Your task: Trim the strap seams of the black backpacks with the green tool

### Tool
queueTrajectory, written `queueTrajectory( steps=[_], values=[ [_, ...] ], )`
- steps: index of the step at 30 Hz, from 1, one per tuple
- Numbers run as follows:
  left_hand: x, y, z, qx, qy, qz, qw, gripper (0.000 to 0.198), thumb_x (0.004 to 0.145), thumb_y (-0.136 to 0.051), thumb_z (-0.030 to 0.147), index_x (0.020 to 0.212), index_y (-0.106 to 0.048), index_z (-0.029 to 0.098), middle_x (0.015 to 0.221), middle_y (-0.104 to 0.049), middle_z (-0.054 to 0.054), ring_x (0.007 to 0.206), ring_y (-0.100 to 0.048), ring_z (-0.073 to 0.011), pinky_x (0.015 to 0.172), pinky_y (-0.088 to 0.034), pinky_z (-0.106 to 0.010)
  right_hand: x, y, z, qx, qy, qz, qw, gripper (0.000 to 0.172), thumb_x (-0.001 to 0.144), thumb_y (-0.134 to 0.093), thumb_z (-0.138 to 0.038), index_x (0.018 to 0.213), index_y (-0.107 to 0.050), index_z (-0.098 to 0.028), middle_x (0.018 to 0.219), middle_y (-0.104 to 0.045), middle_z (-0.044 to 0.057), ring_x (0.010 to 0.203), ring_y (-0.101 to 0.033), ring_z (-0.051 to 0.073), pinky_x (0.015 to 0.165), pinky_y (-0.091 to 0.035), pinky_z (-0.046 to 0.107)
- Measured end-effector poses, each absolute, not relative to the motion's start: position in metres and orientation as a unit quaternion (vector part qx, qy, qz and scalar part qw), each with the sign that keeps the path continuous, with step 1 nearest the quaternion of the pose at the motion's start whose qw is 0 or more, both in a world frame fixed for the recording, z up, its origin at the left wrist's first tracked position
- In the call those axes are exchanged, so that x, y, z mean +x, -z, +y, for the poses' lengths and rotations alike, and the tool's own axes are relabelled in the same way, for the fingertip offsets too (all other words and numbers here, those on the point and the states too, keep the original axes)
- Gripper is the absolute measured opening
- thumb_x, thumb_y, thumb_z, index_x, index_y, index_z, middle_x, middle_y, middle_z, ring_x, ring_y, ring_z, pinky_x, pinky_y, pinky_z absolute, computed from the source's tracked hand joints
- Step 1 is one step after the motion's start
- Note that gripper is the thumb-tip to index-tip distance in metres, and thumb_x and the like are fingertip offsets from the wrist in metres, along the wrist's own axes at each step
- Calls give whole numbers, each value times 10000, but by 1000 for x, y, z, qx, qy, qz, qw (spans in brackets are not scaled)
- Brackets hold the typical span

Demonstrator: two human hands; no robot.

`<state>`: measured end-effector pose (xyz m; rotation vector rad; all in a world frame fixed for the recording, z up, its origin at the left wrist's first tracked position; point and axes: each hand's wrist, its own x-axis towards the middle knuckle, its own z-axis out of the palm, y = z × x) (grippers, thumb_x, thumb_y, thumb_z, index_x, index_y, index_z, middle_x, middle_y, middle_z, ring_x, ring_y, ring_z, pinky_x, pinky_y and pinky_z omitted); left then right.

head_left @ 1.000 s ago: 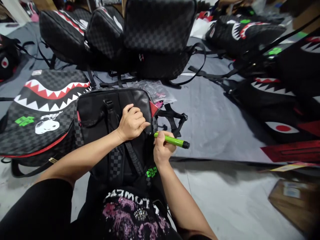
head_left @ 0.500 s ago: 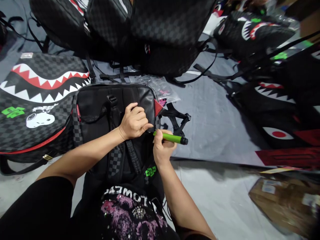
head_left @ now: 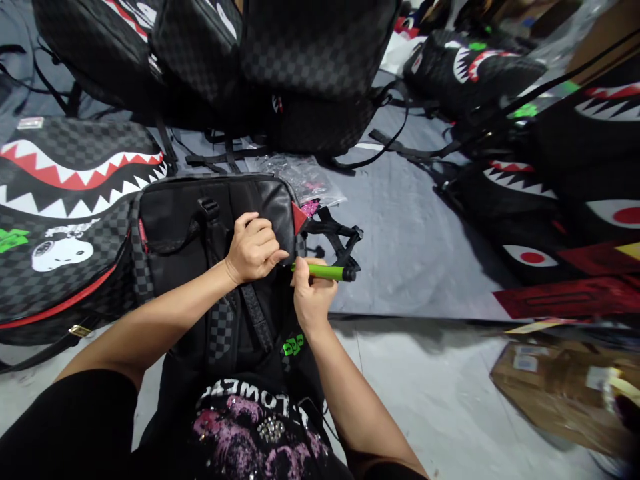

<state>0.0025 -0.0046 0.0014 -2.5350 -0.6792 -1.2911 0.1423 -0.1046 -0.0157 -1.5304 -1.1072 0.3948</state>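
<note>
A black backpack [head_left: 170, 213] lies with its straps facing up, its lower end against my body. My left hand [head_left: 254, 248] rests on it with fingers curled and thumb extended along the right edge, gripping the material there. Close beside that thumb, my right hand [head_left: 314, 293] is wrapped round a green marker-like tool [head_left: 327, 272] with a black end pointing right. The tool's other end meets the backpack's edge and is hidden by my fingers. A red triangular tab [head_left: 299, 217] sticks out of the backpack's side just above.
Another checkered backpack [head_left: 75, 260] with a shark mouth lies at left. Dark backpacks [head_left: 315, 53] stand along the back, and more shark-face bags [head_left: 520, 193] lie at right. Clear plastic [head_left: 300, 175] and black straps [head_left: 335, 233] are on the grey table cover [head_left: 410, 267]. A cardboard box [head_left: 560, 380] sits on the floor.
The view has shifted slightly, so the scene appears further left. Both hands keep nearly the same hold and place on the backpack.
</note>
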Motion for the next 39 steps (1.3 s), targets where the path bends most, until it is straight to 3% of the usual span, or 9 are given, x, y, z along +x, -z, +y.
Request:
queueTrajectory(
  steps=[8,15,39],
  values=[
    [0,1,-5,-866,439,-229,78,488,1017,-376,445,639,-577,212,670,-640,-1,855,-582,-188,987,-306,-448,142,9,-103,-649,-190,-467,570,348,940,-555,-466,730,-606,-194,509,-534,-47,460,-524,124,520,-421,267],
    [1,-2,-5,-858,453,-224,96,486,1021,-377,439,635,-563,209,656,-634,3,833,-587,-185,972,-306,-435,143,5,-104,-646,-225,-457,568,357,944,-551,-482,756,-612,-184,491,-547,-49,439,-538,122,511,-435,255],
    [0,-4,-4,-859,454,-216,96,412,994,-443,388,633,-546,217,652,-647,1,822,-587,-196,951,-311,-444,144,7,-106,-628,-273,-456,568,331,920,-581,-505,807,-633,-198,593,-622,-21,515,-607,126,498,-462,226]
  ],
)
